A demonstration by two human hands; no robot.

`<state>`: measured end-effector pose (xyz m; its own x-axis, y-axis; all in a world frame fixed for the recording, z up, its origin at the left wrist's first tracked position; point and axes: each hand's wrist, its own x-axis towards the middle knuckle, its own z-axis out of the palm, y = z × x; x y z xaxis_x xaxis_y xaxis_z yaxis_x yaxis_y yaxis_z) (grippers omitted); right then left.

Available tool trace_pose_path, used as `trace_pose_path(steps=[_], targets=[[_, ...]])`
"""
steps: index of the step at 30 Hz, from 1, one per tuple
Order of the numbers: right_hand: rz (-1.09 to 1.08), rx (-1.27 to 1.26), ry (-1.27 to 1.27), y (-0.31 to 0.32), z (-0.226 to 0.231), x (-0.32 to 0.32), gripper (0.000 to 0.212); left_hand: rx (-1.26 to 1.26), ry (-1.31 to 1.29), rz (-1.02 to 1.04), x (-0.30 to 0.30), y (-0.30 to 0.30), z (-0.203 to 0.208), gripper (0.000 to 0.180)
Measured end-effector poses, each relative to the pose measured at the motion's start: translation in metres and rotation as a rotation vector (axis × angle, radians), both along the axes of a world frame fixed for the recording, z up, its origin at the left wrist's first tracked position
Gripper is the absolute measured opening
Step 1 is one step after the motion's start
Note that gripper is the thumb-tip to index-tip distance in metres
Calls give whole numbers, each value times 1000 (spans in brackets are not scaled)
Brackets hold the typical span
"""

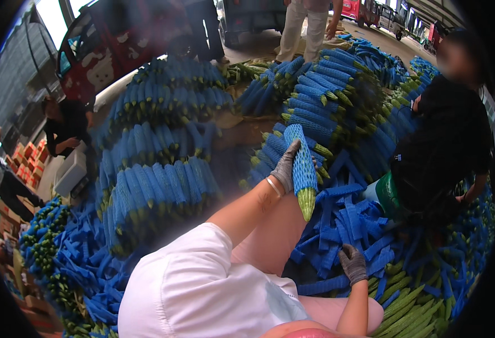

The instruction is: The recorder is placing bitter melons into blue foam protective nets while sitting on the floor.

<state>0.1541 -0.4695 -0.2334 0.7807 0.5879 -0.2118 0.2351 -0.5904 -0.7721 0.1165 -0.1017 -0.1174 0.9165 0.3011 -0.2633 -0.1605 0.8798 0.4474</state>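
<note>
My left hand (285, 168), in a grey glove with a bracelet at the wrist, grips a long green gourd wrapped in a blue foam net sleeve (303, 169), its green tip pointing down. It is held out over a stack of sleeved gourds (309, 107). My right hand (353, 262), also gloved in grey, rests low on a heap of loose blue foam sleeves (343, 217); whether its fingers hold one I cannot tell. Bare green gourds (410, 310) lie to the right of that hand.
Stacked rows of blue-sleeved gourds (157, 191) stand at left and behind. A person in black (444, 146) sits at right among the sleeves. Another person (64, 127) crouches at far left near a white box (70, 172). A red vehicle (118, 39) and a standing person (306, 25) are behind.
</note>
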Motion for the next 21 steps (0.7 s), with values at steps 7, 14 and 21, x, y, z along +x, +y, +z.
trace_pose_path(steps=[7,14,21], targets=[[2,-10,-22,-6,-10,5,41,-4,-1,0,3,-2,-1,68],[2,-15,-3,0,-2,-3,40,12,18,29,-6,-2,5,69],[-12,-56,-40,-2,14,-10,42,-45,-26,-83,-2,-9,9,63]])
